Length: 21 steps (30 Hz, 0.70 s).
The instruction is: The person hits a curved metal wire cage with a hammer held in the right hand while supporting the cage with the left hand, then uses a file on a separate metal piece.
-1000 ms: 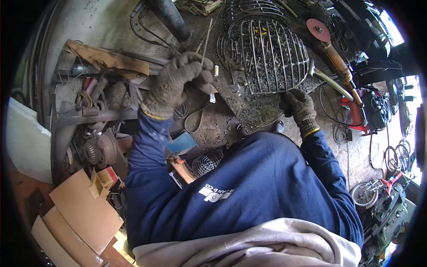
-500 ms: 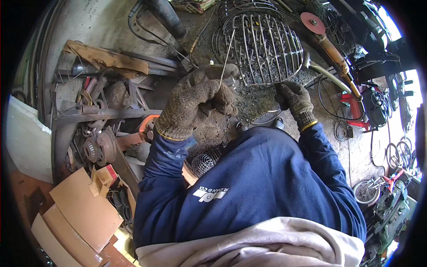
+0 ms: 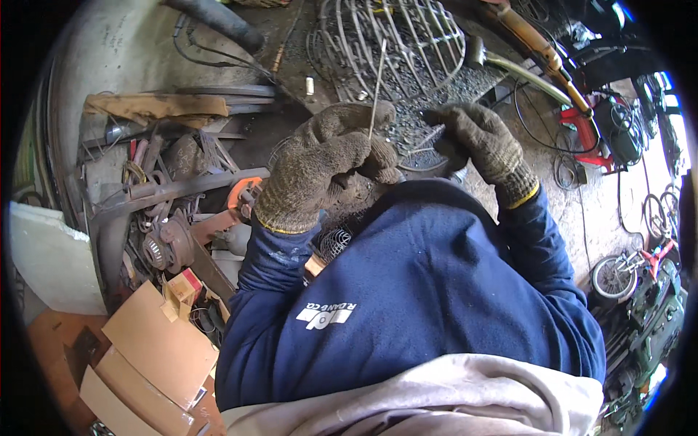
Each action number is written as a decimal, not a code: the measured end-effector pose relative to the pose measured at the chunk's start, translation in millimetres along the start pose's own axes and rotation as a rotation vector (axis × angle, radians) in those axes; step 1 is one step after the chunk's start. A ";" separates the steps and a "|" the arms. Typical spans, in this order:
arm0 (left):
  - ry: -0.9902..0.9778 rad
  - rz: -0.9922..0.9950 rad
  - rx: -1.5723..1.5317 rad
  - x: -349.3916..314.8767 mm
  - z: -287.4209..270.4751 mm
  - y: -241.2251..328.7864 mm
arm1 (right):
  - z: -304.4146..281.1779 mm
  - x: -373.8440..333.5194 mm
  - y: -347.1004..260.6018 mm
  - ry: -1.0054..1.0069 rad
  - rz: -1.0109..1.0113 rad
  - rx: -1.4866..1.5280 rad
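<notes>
My left hand (image 3: 323,163), in a worn brown knit glove, is closed around a thin straight metal rod (image 3: 379,80), which sticks up from between thumb and fingers. My right hand (image 3: 486,142), in a matching glove, is held to the right of it with thumb and fingers apart; nothing shows between them. Beyond both hands a rounded grate of bent metal bars (image 3: 396,47) lies on the dark, gritty work surface. The rod's upper part crosses in front of the grate, and I cannot tell whether they touch. The lower end of the rod is hidden in the glove.
A hammer (image 3: 476,52) lies right of the grate, near a long tan-handled tool (image 3: 534,36). A small white cylinder (image 3: 310,86) is at the left. Scrap metal (image 3: 171,243) and cardboard (image 3: 156,341) fill the left side. A red-framed machine (image 3: 582,138) and cables stand right.
My right hand has come away from the grate's near edge and its fingers have parted. The view has shifted, so the grate sits higher. My left hand still grips the rod.
</notes>
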<state>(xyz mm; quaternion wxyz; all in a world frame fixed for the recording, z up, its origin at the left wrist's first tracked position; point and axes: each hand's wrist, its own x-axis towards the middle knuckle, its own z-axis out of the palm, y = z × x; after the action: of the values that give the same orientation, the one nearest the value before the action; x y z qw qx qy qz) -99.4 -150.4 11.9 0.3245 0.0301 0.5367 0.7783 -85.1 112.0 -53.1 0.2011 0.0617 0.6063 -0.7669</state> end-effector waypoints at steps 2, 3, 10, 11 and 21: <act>-0.028 -0.046 0.082 4.5 10.1 -4.5 | 1.5 -6.5 -9.6 -0.026 -0.187 -0.071; -0.047 -0.077 0.127 6.6 15.7 -6.1 | -1.9 -5.6 -13.6 -0.032 -0.261 -0.240; -0.070 -0.088 0.106 17.9 35.6 -14.9 | -4.3 6.4 -6.0 -0.236 -0.249 0.287; -0.031 -0.050 0.057 17.8 37.5 -15.9 | -8.5 3.4 -5.4 -0.382 -0.176 0.594; -0.012 0.020 0.202 19.0 47.4 -25.8 | -23.3 -2.6 13.9 -0.142 -0.076 0.710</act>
<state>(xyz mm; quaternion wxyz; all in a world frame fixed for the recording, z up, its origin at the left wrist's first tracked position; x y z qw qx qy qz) -83.5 -96.0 4.1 0.3153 0.0729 0.6102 0.7232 -80.9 132.3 -70.9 0.1800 0.0517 0.2886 -0.9390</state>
